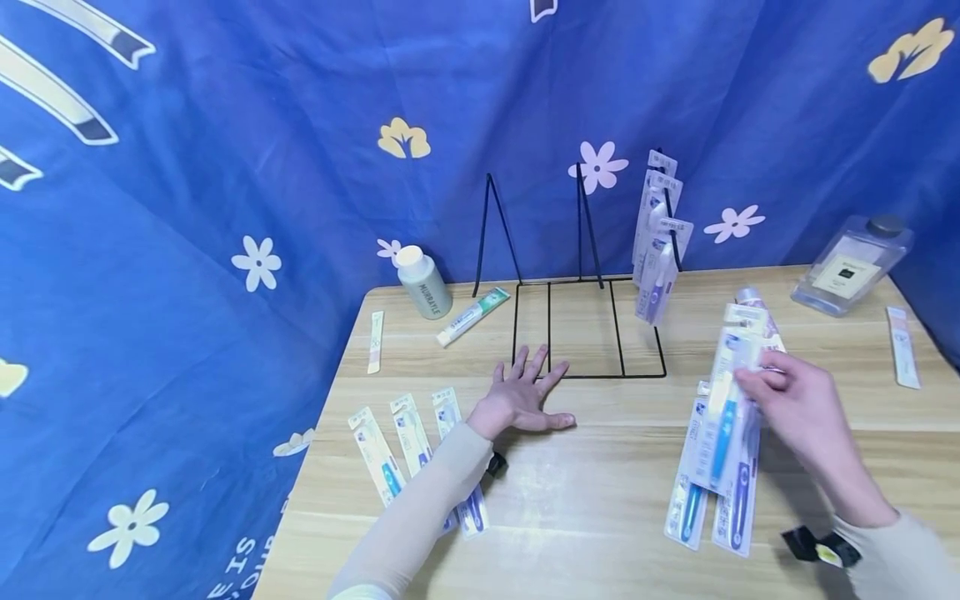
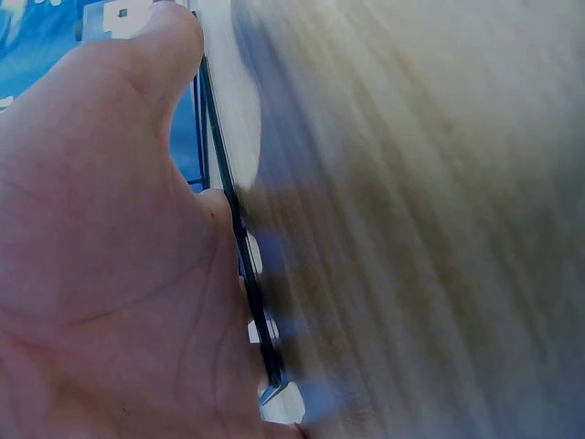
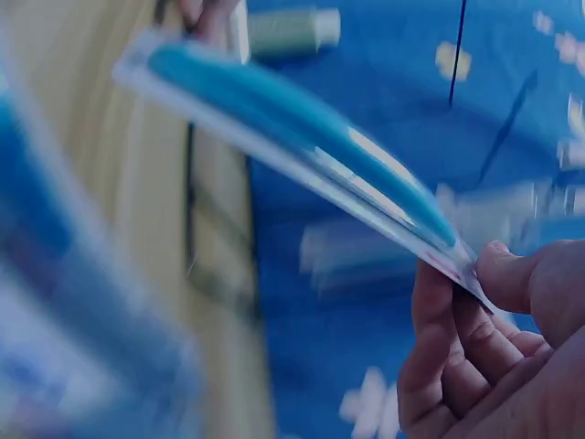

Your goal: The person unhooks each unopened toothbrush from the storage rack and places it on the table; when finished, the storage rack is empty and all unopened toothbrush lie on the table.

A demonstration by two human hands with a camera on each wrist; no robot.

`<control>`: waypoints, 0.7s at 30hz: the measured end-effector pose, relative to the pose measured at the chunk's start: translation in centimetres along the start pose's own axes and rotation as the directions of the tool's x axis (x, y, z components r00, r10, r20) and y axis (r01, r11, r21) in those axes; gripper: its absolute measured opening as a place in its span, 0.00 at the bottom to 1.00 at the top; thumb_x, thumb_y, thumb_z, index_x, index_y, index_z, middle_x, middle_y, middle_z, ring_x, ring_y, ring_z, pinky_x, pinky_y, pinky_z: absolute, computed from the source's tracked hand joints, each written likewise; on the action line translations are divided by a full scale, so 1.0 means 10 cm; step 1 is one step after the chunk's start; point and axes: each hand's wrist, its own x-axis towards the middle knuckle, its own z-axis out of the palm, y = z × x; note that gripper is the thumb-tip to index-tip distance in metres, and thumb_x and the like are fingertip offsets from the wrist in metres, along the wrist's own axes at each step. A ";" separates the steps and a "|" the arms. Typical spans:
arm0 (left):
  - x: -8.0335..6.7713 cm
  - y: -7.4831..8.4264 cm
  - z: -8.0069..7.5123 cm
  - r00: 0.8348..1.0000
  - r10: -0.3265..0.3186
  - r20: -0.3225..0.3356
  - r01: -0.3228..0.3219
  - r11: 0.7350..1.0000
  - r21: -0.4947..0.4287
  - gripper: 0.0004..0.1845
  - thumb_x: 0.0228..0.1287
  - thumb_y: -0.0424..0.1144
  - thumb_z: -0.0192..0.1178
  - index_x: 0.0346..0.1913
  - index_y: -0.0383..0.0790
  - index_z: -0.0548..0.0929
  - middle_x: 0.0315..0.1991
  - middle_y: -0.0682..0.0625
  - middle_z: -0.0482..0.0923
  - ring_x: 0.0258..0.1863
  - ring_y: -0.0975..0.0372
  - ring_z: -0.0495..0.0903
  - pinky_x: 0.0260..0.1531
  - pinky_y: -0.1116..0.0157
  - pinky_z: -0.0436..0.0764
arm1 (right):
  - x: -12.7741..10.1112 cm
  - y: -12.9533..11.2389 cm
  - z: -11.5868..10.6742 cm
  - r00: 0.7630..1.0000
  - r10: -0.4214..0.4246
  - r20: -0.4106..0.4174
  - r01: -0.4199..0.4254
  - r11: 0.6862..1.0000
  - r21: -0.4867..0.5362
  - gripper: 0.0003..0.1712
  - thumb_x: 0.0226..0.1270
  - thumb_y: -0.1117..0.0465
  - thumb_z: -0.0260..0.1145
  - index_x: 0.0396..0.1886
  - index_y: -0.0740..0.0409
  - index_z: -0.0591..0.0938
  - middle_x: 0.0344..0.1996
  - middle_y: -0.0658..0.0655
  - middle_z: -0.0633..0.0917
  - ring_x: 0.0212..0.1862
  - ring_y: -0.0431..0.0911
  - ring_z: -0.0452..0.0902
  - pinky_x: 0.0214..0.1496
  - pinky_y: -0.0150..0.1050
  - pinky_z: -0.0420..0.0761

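My right hand (image 1: 806,408) pinches the edge of a packaged toothbrush (image 1: 722,446) with a blue handle, raised above the right of the table. In the right wrist view, the thumb and fingers grip one end of that toothbrush pack (image 3: 302,137). Below it lie a toothbrush pack (image 1: 684,500) with a teal handle and another pack (image 1: 738,508) with a purple handle. My left hand (image 1: 525,400) rests with spread fingers at the front bar of a black wire rack (image 1: 600,377). Several toothbrush packs (image 1: 663,271) hang on the rack's right prong.
Left of the table lie several toothbrush packs (image 1: 375,454), partly behind my left forearm. A grey bottle (image 1: 426,287), a toothpaste tube (image 1: 474,317) and a slim sachet (image 1: 376,342) are behind them. At the right stand a clear bottle (image 1: 851,267) and another sachet (image 1: 903,346).
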 end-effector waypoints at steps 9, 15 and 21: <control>-0.01 -0.01 0.01 1.000 -0.005 -0.003 0.005 1.000 -0.017 0.52 0.59 0.84 0.40 0.80 0.73 0.33 0.83 0.54 0.21 0.83 0.48 0.26 0.78 0.35 0.42 | -0.24 0.83 -0.30 0.961 0.240 0.140 -0.226 0.968 -0.108 0.25 0.78 0.51 0.59 0.52 0.74 0.78 0.23 0.43 0.87 0.25 0.35 0.78 0.25 0.34 0.78; 0.00 0.00 0.01 1.000 -0.005 -0.014 0.005 1.000 -0.012 0.52 0.59 0.84 0.41 0.80 0.73 0.34 0.84 0.54 0.22 0.83 0.49 0.27 0.78 0.35 0.42 | -0.27 1.02 -0.22 0.901 0.375 0.218 -0.348 0.925 -0.151 0.29 0.76 0.46 0.61 0.52 0.72 0.79 0.25 0.48 0.87 0.25 0.39 0.79 0.24 0.36 0.79; 0.00 0.01 0.01 1.000 -0.002 -0.011 0.002 1.000 -0.013 0.52 0.59 0.84 0.41 0.80 0.73 0.34 0.84 0.54 0.22 0.83 0.48 0.27 0.78 0.35 0.42 | -0.27 1.07 -0.22 0.902 0.371 0.222 -0.306 0.910 -0.279 0.30 0.74 0.39 0.61 0.40 0.65 0.84 0.21 0.49 0.86 0.23 0.42 0.79 0.23 0.36 0.76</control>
